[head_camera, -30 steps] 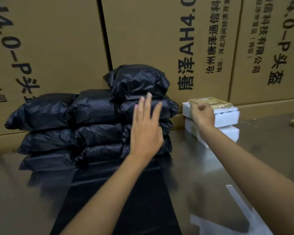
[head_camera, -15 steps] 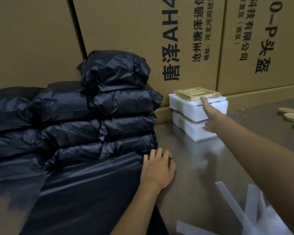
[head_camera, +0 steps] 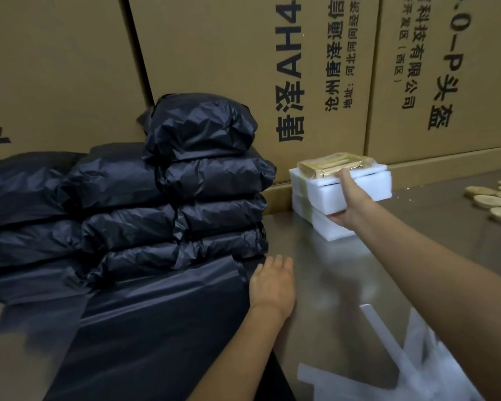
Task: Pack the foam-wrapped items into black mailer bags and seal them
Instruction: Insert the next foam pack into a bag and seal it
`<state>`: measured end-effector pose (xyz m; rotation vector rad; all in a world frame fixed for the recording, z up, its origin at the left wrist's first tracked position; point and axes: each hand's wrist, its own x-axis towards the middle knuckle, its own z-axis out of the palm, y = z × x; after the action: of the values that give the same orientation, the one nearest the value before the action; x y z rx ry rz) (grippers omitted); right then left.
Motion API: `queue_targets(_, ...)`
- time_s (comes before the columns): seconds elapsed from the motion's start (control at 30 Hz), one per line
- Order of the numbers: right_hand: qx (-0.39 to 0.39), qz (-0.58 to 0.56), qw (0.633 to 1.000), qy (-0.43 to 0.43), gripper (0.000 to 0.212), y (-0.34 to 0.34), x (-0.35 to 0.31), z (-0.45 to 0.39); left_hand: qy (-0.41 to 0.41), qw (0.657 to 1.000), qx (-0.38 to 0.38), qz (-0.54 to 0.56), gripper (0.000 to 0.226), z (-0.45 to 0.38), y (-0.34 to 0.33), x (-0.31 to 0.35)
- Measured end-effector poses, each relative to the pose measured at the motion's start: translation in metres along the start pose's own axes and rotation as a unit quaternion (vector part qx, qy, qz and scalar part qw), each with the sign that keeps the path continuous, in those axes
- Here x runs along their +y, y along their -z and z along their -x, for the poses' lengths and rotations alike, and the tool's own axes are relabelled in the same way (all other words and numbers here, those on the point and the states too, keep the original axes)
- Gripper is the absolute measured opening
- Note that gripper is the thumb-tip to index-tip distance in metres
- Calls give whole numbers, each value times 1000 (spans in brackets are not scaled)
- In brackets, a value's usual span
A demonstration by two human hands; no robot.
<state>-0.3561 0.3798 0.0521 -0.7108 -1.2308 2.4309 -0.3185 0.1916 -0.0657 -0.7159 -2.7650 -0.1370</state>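
Gripped by the right hand [head_camera: 348, 202], the top foam block [head_camera: 359, 185] is kept right of the flat bag [head_camera: 162, 322] pressed under the left hand [head_camera: 272, 286].

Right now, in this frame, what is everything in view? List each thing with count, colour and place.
packed mailer bags: about nine showing, black, stacked against the boxes at left.
flat mailer bag: one, black, lying on the table in front of the stack.
top foam-wrapped item: one, white foam with a yellowish packet on top, back of the table.
lower foam-wrapped item: one, white, under the top one.
cardboard boxes: three showing, brown with dark print, behind everything.
round slices: several, pale yellow, far right of the table.
white strips: a few, near right corner.
table: one, grey metal.
left hand: resting at the flat bag's right edge.
right hand: gripping the top foam-wrapped item.
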Motion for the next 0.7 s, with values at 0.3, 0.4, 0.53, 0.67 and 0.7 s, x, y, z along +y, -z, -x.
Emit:
queue_targets(0.3, -10, 25, 996, 89, 61, 44, 22, 130, -13, 998, -64, -18, 43, 73, 34, 6)
queue_targets(0.4, -49, 80, 989, 116, 57, 71, 34, 175, -17, 988, -23, 150, 43, 120, 53, -10)
queue_targets(0.53, -87, 121, 983, 112, 62, 96, 49, 228, 30, 968, -5, 249, 37, 180, 87, -46)
queue_targets(0.67, -100, 124, 982, 99, 58, 107, 67, 272, 60, 961, -77, 260, 33, 241, 108, -87)
queue_targets(0.7, -110, 119, 982, 95, 54, 108, 72, 283, 69, 958, -93, 264, 35, 257, 113, -94)
